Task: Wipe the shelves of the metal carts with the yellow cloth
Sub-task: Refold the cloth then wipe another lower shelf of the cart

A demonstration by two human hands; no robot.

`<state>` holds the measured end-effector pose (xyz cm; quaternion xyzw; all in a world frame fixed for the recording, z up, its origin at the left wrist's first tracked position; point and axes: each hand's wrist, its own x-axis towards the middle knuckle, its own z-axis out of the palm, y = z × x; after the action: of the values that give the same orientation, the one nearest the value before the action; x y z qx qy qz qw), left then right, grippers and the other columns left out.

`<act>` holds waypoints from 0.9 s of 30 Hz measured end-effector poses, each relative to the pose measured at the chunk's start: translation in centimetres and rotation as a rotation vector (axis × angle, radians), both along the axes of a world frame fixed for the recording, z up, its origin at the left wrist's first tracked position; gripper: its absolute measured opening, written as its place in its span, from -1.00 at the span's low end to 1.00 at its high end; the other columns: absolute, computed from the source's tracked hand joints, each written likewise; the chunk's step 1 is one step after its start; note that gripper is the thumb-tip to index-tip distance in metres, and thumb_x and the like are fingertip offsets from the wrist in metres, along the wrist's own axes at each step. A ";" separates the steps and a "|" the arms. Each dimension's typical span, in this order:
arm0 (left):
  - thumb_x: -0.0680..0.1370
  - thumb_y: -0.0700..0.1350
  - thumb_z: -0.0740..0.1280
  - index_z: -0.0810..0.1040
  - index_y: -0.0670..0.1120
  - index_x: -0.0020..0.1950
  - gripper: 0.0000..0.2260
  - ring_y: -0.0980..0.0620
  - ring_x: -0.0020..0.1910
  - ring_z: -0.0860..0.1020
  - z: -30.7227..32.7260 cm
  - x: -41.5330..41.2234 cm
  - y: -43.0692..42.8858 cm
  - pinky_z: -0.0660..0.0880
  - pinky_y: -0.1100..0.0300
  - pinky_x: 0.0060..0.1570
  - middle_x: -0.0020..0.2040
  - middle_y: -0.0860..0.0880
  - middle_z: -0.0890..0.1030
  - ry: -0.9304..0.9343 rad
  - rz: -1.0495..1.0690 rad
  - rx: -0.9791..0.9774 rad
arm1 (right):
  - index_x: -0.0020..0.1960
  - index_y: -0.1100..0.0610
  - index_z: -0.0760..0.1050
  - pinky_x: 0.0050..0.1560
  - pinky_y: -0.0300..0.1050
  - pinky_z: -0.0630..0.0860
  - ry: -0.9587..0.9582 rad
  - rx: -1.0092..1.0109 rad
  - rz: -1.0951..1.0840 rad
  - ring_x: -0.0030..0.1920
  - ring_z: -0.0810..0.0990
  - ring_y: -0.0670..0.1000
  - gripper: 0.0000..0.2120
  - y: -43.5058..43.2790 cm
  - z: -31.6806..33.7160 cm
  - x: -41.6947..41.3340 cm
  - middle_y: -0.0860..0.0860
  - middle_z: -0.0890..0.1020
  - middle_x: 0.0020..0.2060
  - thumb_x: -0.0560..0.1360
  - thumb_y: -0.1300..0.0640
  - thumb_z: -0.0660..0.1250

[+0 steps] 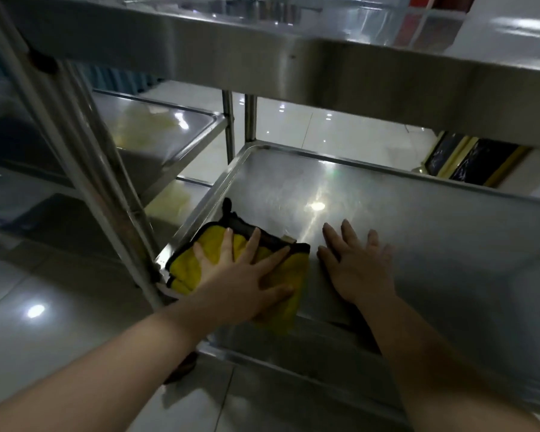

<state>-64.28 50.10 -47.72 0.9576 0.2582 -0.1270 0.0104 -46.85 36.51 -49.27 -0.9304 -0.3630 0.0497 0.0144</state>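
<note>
Left hand [243, 275], fingers spread, presses yellow cloth [187, 266] onto cart shelf [418, 219]; right hand [359, 263] rests flat beside it

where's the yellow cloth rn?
Head view, lower left: yellow cloth lies in the near-left corner of the cart shelf, pressed flat under the left hand.

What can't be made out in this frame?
Head view:
- Part of the shelf under the yellow cloth and left hand: covered by them.
- The shelf's right end: cut off by the frame edge.
- Pale yellow patch on the neighbouring cart: too blurred to identify.
- Items on the upper shelf: blurred, cut off by the top edge.
</note>
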 end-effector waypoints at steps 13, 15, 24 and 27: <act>0.48 0.50 -0.14 -0.32 0.49 0.43 -0.41 -0.32 0.52 -0.35 0.8 3.2 2.3 -0.29 -0.56 0.25 0.59 0.06 -0.32 -0.044 0.038 -0.068 | 0.56 -0.28 -0.17 0.47 0.38 -0.11 -0.021 0.005 -0.017 0.56 -0.13 0.27 -0.44 0.7 0.3 0.5 -0.08 -0.10 0.60 0.59 -0.33 -0.21; 0.46 0.50 -0.12 -0.39 0.48 0.41 -0.38 -0.32 0.52 -0.34 0.4 -0.3 0.8 -0.26 -0.58 0.26 0.58 0.07 -0.36 -0.002 0.029 -0.021 | 0.56 -0.27 -0.16 0.47 0.38 -0.11 -0.015 0.015 -0.024 0.56 -0.13 0.28 -0.44 0.7 0.4 0.1 -0.08 -0.09 0.60 0.60 -0.32 -0.21; 0.50 0.49 -0.12 -0.24 0.47 0.47 -0.42 -0.30 0.54 -0.28 0.8 1.8 4.5 -0.25 -0.53 0.32 0.61 0.05 -0.26 -0.110 0.188 -0.077 | 0.56 -0.29 -0.13 0.47 0.38 -0.22 0.034 0.051 -0.046 0.56 -0.21 0.26 -0.46 2.6 -0.2 -0.2 -0.10 -0.12 0.60 0.61 -0.31 -0.18; 0.50 0.48 -0.15 -0.31 0.47 0.45 -0.42 -0.29 0.54 -0.27 0.4 -0.7 1.0 -0.22 -0.54 0.31 0.60 0.07 -0.26 -0.071 0.102 -0.012 | 0.56 -0.29 -0.12 0.45 0.39 -0.23 0.071 0.036 -0.049 0.56 -0.22 0.26 -0.46 2.6 -0.1 0.0 -0.11 -0.13 0.60 0.61 -0.31 -0.17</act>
<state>-65.01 51.08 -47.31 0.9470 0.3055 -0.0937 0.0317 -46.84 39.09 -49.34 -0.9361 -0.3404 0.0758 0.0455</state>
